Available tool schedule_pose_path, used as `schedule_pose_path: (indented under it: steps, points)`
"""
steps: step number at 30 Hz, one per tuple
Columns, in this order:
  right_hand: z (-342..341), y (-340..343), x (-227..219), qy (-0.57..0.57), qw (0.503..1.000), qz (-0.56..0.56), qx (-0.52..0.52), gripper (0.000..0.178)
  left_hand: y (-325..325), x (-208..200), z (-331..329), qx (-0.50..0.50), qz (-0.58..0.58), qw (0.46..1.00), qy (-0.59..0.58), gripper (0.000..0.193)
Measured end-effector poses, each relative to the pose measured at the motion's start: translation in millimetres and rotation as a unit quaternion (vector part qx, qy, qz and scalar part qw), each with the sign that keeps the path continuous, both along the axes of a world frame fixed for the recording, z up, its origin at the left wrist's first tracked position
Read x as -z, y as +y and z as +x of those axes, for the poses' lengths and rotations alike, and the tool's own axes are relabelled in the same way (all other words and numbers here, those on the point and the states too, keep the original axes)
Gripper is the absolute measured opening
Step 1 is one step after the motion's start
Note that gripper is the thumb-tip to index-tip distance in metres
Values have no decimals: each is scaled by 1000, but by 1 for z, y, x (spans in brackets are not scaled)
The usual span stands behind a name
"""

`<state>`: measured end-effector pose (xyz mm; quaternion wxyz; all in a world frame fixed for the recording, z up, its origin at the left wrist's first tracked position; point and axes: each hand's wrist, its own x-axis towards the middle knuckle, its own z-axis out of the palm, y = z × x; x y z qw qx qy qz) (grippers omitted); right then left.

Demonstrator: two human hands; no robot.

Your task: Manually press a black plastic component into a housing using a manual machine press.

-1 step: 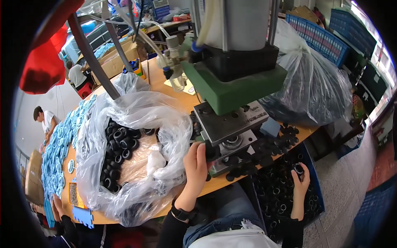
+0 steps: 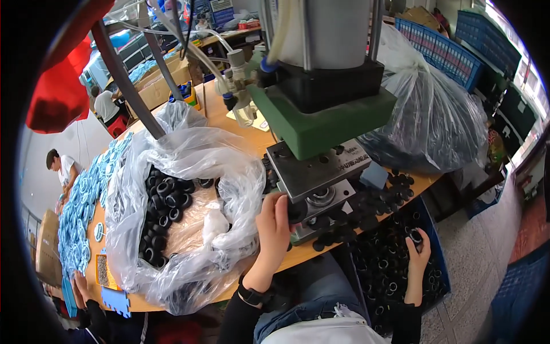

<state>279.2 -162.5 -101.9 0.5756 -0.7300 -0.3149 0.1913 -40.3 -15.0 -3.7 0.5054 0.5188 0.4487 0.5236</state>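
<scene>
Head view: a black ring point(image 2: 414, 235) is pinched between thumb and curled fingers of the right hand point(image 2: 418, 252), above the crate point(image 2: 435, 246), whose edge is near on their right, with floor point(image 2: 472, 258) beyond. The left hand point(image 2: 274, 226) is placed beside the press point(image 2: 323, 123), fingers bent close together at a black piece point(image 2: 297, 212); whether it is gripped cannot be told. A bag point(image 2: 192, 146) is met just leftward.

Smooth black gloss on the ring point(image 2: 414, 234) in my right hand point(image 2: 421, 249) — now bare, greyish metal on the press plate point(image 2: 303, 172), smooth green paint above on the press head point(image 2: 326, 123), shiny crinkled plastic for the bag point(image 2: 240, 189) — and smooth wood, my table point(image 2: 220, 112).
</scene>
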Motion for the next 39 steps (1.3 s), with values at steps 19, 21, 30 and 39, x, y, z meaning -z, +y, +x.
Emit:
schedule_pose_path:
  steps: [19,21,30,39]
  points:
    - [53,-40,176,-40,961,-266,62,53,12,-13,54,-227,353,850,319,26]
    - [55,-42,189,-32,955,-288,61,54,10,-20,56,-213,351,859,306,26]
    - [41,4,150,-76,962,-262,22,78,13,-17,64,-139,236,938,210,25]
    - [0,94,15,-283,956,-43,-70,44,13,-10,58,-101,205,957,177,26]
